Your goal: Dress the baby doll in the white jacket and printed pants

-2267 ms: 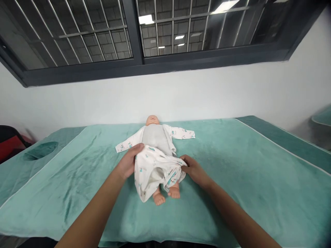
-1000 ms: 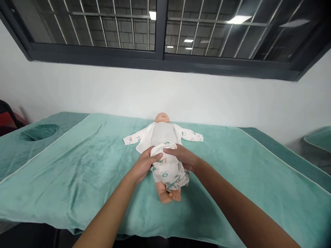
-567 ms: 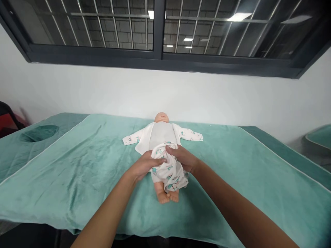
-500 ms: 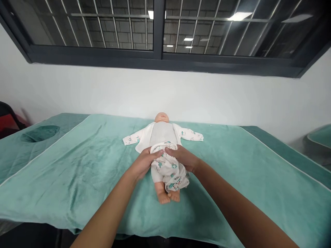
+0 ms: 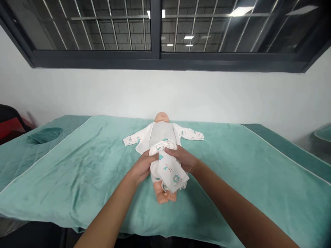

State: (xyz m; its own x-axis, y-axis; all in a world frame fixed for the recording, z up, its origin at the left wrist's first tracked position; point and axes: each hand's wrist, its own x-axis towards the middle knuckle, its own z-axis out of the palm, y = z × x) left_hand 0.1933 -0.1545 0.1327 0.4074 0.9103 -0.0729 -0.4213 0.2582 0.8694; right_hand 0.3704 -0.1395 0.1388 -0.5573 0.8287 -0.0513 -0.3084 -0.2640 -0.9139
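A baby doll (image 5: pixel 162 118) lies on its back on a teal towel (image 5: pixel 77 172), head toward the wall, bare feet (image 5: pixel 165 196) toward me. It wears a white printed garment (image 5: pixel 169 170), open over its grey torso, sleeves spread sideways. My left hand (image 5: pixel 141 167) grips the bunched lower part of the garment at the doll's left hip. My right hand (image 5: pixel 181 158) holds the same cloth from the other side at the waist. The doll's legs are mostly hidden under the cloth.
The towel covers a padded table against a white wall under a dark barred window (image 5: pixel 155 31). A round face hole (image 5: pixel 45 135) shows at the table's left end. A red and black object (image 5: pixel 10 124) stands at far left. Another teal surface (image 5: pixel 322 132) is at far right.
Both hands moved from the garment's lower sides up to the doll's waist and bunched the cloth there. A flap now hangs smoother over the legs. The view shifted slightly.
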